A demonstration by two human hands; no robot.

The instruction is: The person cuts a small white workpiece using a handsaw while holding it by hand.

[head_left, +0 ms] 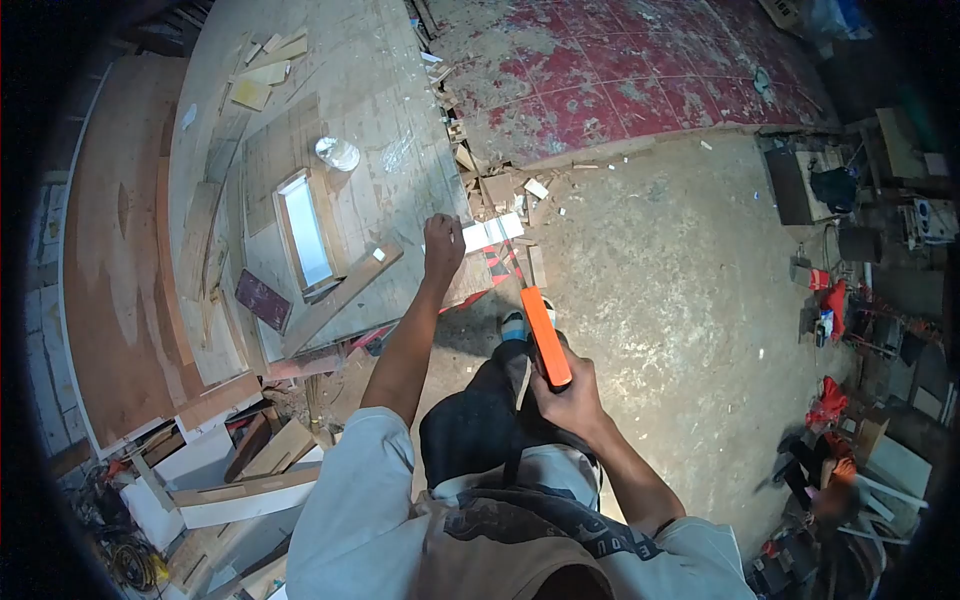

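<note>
My right hand (568, 393) is wrapped round the handle of a hand saw (545, 338) with an orange grip. Its thin blade points away from me and reaches across a short white strip (492, 232) that juts past the table edge. My left hand (443, 242) has its fingers curled at the inner end of that strip, gripping it against the tabletop. How deep the blade sits in the strip is too small to tell.
On the wooden table (400, 110) stand a clear jar (337, 153) and a wooden frame with a white panel (306, 232). A plank (340, 300) lies near the front edge. Offcuts (497, 190) pile up beside the table; scrap boards (245, 490) lie at lower left.
</note>
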